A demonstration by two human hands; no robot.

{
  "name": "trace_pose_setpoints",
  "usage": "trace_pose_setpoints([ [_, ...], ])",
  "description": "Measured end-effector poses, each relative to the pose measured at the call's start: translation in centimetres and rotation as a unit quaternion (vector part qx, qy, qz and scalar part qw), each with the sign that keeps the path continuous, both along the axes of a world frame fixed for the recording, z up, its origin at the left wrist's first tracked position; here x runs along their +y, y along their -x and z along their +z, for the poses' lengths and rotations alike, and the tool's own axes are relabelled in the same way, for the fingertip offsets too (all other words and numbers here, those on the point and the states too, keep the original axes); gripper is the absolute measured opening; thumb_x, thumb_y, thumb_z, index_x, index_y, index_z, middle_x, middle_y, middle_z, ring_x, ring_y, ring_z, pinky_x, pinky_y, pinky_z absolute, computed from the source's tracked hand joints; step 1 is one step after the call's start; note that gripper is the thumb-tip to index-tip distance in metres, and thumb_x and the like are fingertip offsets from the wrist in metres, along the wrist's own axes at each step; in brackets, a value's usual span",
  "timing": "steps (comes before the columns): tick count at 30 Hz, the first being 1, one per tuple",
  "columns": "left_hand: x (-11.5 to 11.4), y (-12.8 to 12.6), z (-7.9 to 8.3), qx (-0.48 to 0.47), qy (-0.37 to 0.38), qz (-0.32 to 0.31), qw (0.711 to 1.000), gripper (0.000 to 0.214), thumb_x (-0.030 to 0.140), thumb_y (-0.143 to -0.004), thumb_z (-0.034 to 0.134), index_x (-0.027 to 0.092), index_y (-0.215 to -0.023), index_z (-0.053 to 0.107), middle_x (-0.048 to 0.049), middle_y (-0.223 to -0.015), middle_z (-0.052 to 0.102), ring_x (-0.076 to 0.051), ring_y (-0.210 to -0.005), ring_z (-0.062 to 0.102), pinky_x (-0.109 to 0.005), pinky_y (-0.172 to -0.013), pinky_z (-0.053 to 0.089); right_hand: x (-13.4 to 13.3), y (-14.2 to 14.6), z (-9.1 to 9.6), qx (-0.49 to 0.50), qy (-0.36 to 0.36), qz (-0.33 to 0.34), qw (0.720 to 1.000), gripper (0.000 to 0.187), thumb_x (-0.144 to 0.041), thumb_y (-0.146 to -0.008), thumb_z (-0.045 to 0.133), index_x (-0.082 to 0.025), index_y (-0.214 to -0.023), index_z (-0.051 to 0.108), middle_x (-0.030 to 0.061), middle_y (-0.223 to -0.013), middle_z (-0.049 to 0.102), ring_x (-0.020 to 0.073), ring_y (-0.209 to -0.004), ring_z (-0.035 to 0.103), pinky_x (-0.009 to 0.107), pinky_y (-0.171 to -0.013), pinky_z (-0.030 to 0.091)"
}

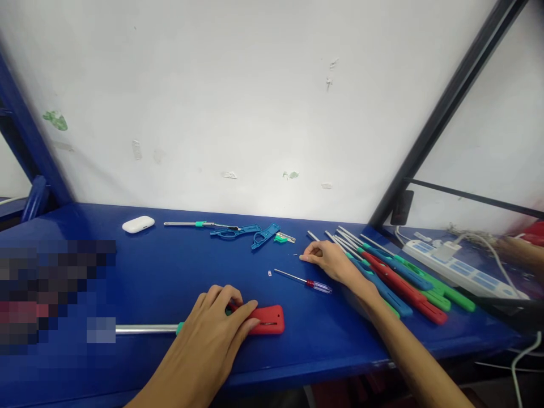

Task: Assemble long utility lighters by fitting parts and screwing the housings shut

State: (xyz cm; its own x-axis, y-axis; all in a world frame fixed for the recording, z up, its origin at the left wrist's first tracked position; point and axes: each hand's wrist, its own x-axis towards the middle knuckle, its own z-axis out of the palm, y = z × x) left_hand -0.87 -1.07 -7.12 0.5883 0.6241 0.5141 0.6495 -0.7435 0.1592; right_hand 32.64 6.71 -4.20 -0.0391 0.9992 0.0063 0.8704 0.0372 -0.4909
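My left hand rests over a red long-necked gas lighter, its fingers curled round the handle. The lighter lies flat, with its metal tube pointing left. Farther right, my right hand has thumb and forefinger pinched together just above the table; anything between the tips is too small to name. Small screw-like bits lie just left of those fingertips. Below them is a screwdriver with a clear and red handle, its tip near a tiny white piece.
An opened blue lighter casing, a green part and a metal tube lie near the wall. Several assembled lighters are piled right, by a power strip. A white case sits back left.
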Motion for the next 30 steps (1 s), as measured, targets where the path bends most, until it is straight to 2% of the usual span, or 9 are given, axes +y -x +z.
trace_pose_setpoints([
  [6, 0.0, 0.0, 0.2, 0.028, -0.014, 0.007, 0.999, 0.042, 0.035, -0.114, 0.036, 0.022, -0.121, 0.075, -0.0065, -0.098, 0.063, -0.024, -0.084, 0.058, -0.040, -0.074, 0.047, 0.3, 0.2, -0.9, -0.027, -0.040, 0.002, 0.999, 0.035, -0.038, -0.103, 0.068, -0.019, -0.132, 0.066, 0.0100, -0.133, 0.068, 0.0253, -0.111, 0.070, 0.047, -0.093, 0.061],
  [12, -0.3, 0.1, 0.4, 0.045, -0.021, 0.005, 0.999, 0.034, 0.036, -0.112, 0.045, 0.024, -0.126, 0.073, -0.0057, -0.102, 0.063, -0.024, -0.089, 0.058, -0.038, -0.077, 0.046, -0.2, 0.3, -1.5, -0.002, -0.058, 0.004, 0.998, 0.035, -0.037, -0.103, 0.069, -0.020, -0.132, 0.066, 0.0100, -0.134, 0.067, 0.0255, -0.112, 0.070, 0.047, -0.094, 0.060],
  [16, -0.5, 0.0, 0.6, 0.054, -0.024, 0.005, 0.998, 0.035, 0.033, -0.113, 0.042, 0.024, -0.127, 0.073, -0.0065, -0.104, 0.063, -0.024, -0.091, 0.058, -0.039, -0.080, 0.047, -1.4, 0.8, -0.5, 0.073, -0.066, 0.015, 0.995, 0.032, -0.038, -0.104, 0.067, -0.019, -0.129, 0.067, 0.0093, -0.128, 0.070, 0.0234, -0.106, 0.071, 0.045, -0.090, 0.061],
  [19, -0.6, -0.1, 0.8, 0.053, -0.028, 0.006, 0.998, 0.039, 0.031, -0.113, 0.038, 0.021, -0.127, 0.073, -0.0080, -0.102, 0.063, -0.025, -0.090, 0.059, -0.041, -0.080, 0.049, -2.3, 1.1, 0.5, 0.155, -0.067, 0.028, 0.985, 0.030, -0.042, -0.105, 0.064, -0.017, -0.121, 0.068, 0.0063, -0.112, 0.073, 0.0193, -0.091, 0.073, 0.039, -0.081, 0.062],
  [21, -0.6, 0.0, 0.9, 0.057, -0.033, 0.004, 0.998, 0.042, 0.031, -0.114, 0.035, 0.020, -0.128, 0.073, -0.0088, -0.103, 0.063, -0.026, -0.091, 0.060, -0.043, -0.081, 0.050, -2.8, 1.4, 1.1, 0.206, -0.069, 0.038, 0.975, 0.035, -0.050, -0.105, 0.062, -0.016, -0.109, 0.067, 0.0043, -0.098, 0.074, 0.0181, -0.083, 0.073, 0.038, -0.079, 0.062],
  [24, -0.6, 0.0, 0.9, 0.065, -0.042, 0.002, 0.997, 0.044, 0.030, -0.114, 0.032, 0.020, -0.128, 0.073, -0.0092, -0.105, 0.064, -0.026, -0.093, 0.061, -0.045, -0.084, 0.051, -3.9, 1.9, 2.2, 0.257, -0.074, 0.041, 0.963, 0.047, -0.067, -0.095, 0.065, -0.020, -0.093, 0.062, 0.0049, -0.085, 0.075, 0.0192, -0.078, 0.073, 0.037, -0.077, 0.061],
  [27, -0.6, 0.0, 0.8, 0.064, -0.043, 0.002, 0.997, 0.041, 0.027, -0.113, 0.035, 0.021, -0.128, 0.072, -0.0084, -0.106, 0.064, -0.026, -0.094, 0.060, -0.045, -0.085, 0.052, -5.3, 3.0, 3.2, 0.283, -0.071, 0.036, 0.956, 0.052, -0.073, -0.087, 0.070, -0.022, -0.096, 0.061, 0.0059, -0.082, 0.076, 0.0202, -0.074, 0.073, 0.035, -0.071, 0.059],
  [30, -0.8, -0.1, 0.7, 0.047, -0.022, 0.003, 0.999, 0.037, 0.031, -0.112, 0.039, 0.020, -0.129, 0.071, -0.0080, -0.105, 0.063, -0.025, -0.093, 0.059, -0.043, -0.083, 0.052, -7.3, 4.7, 4.1, 0.297, -0.054, 0.042, 0.952, 0.051, -0.069, -0.089, 0.071, -0.022, -0.109, 0.061, 0.0030, -0.079, 0.075, 0.0194, -0.069, 0.071, 0.033, -0.066, 0.057],
])
